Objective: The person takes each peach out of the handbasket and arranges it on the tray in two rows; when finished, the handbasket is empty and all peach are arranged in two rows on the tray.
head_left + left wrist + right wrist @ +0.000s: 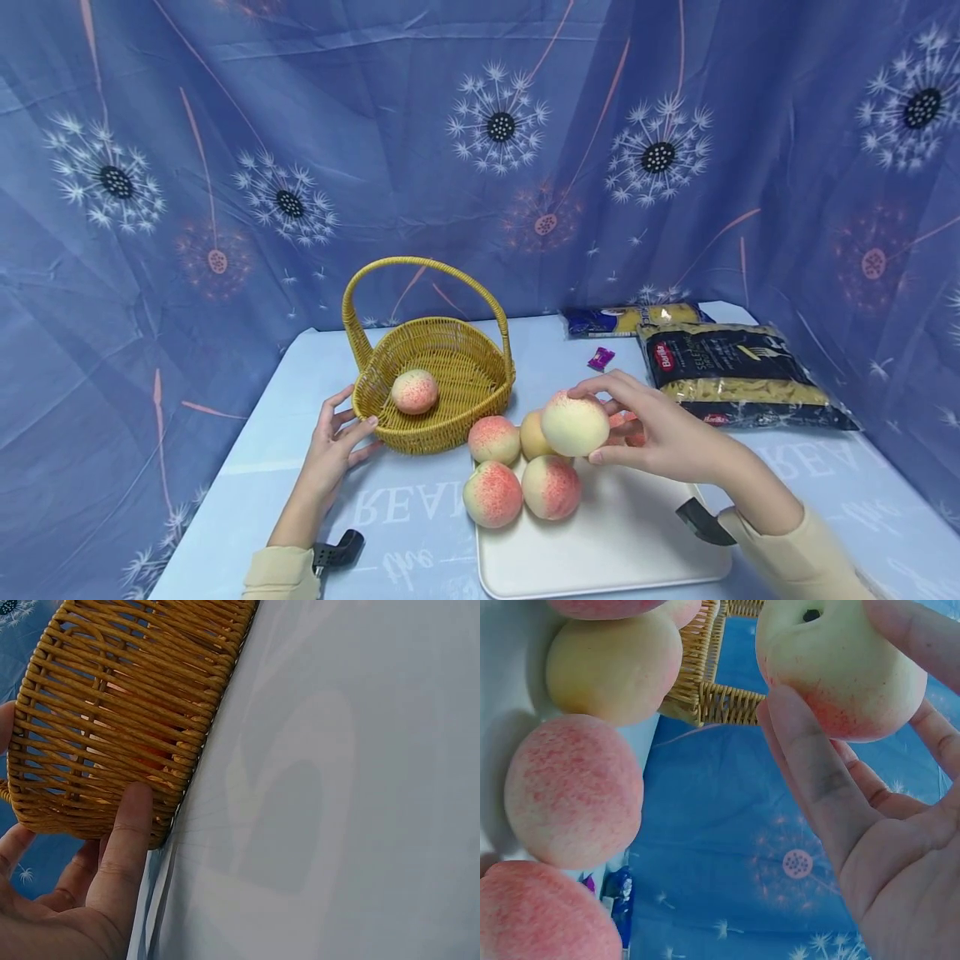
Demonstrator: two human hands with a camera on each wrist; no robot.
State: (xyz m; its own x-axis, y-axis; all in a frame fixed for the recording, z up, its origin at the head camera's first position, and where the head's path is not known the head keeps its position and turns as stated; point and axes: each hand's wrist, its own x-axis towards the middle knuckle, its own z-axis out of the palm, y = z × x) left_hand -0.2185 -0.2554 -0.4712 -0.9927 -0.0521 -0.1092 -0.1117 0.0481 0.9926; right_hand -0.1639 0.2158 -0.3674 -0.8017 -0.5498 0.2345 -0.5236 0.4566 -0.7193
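My right hand [645,421] grips a pale yellow and pink peach [574,423] between thumb and fingers, raised over the tray's back left part. A dark hole shows in the held peach [840,667] in the right wrist view. With the thumb on its near side and the fingers round its left end, my left hand [335,437] holds a wicker basket [438,437] with a tall arched handle. One peach [415,392] lies inside the basket. More peaches [492,494] sit on the white tray [630,542], some partly hidden behind the held one and the right hand.
Behind the tray lie a large dark pasta bag [742,375], a blue pasta packet [630,318] and a small purple wrapped piece [602,358]. A blue dandelion-print curtain [420,167] hangs at the back of the light-blue tabletop [420,533].
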